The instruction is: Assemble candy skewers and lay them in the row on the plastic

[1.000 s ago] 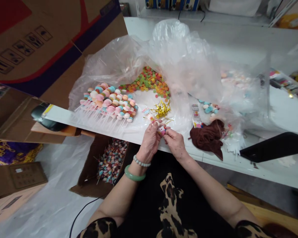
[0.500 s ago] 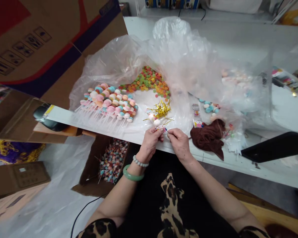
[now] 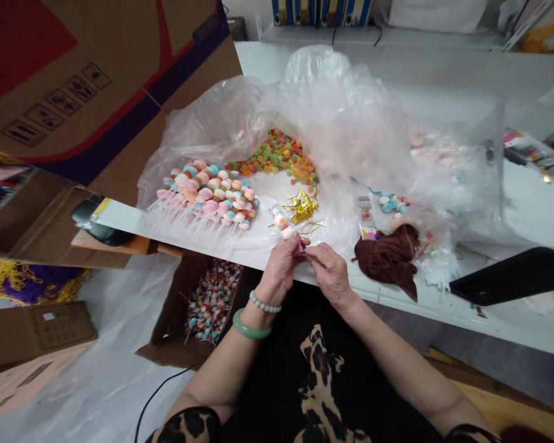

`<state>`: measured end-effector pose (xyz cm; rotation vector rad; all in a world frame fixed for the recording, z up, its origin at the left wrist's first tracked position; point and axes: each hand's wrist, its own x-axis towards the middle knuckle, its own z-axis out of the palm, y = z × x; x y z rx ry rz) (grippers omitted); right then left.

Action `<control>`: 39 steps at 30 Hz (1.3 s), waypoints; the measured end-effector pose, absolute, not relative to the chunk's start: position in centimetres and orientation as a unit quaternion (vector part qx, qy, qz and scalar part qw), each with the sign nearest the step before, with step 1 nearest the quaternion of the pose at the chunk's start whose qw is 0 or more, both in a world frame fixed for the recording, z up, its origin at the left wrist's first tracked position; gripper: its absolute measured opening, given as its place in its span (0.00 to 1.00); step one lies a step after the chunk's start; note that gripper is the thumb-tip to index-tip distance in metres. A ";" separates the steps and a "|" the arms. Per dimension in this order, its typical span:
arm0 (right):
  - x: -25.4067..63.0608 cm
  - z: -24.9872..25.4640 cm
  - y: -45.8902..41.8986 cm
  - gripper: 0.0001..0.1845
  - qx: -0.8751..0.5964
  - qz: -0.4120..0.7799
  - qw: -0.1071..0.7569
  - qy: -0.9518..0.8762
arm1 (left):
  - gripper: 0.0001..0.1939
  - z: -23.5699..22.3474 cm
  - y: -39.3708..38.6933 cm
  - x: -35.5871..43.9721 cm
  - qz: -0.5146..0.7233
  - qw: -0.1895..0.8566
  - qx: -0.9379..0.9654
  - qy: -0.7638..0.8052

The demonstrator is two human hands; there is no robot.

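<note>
My left hand [image 3: 281, 261] is closed round the lower end of a candy skewer in a small printed bag [image 3: 282, 223], its pale sweets pointing away from me. Close beside it, my right hand [image 3: 330, 269] pinches at the bag's gathered end; whether a tie is between those fingertips is too small to tell. Just beyond the hands lies a pile of gold twist ties [image 3: 303, 205]. Candy skewers with white sticks [image 3: 210, 192] are heaped to the left. Behind are loose ring gummies [image 3: 281, 157] in red, orange, yellow and green.
Clear plastic sheeting [image 3: 341, 117] covers much of the white table [image 3: 443, 67]. At right lie a brown cloth [image 3: 390, 255], a flat printed bag [image 3: 365, 215] and a black object [image 3: 512, 275]. A big carton [image 3: 120, 37] leans at left. Below, an open box [image 3: 168, 332] holds wrapped candy.
The bagged skewer now tilts up more visibly past my left hand. Both hands have shifted slightly toward me, still close together, and the whole view has moved a little.
</note>
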<state>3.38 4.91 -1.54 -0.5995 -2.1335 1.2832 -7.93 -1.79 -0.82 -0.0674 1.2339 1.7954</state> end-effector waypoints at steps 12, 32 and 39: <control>0.8 0.7 5.1 0.15 -0.297 0.820 0.147 -0.467 | 0.24 0.7 -1.9 -6.8 0.744 0.458 0.030 0.485; 2.2 -0.2 4.9 0.17 -0.303 0.622 0.182 -0.699 | 0.17 0.0 -3.2 -6.8 0.722 0.571 0.036 0.389; 4.5 0.6 6.0 0.09 -0.358 0.610 0.227 -0.669 | 0.11 0.5 -4.1 -8.3 0.628 0.500 0.273 0.530</control>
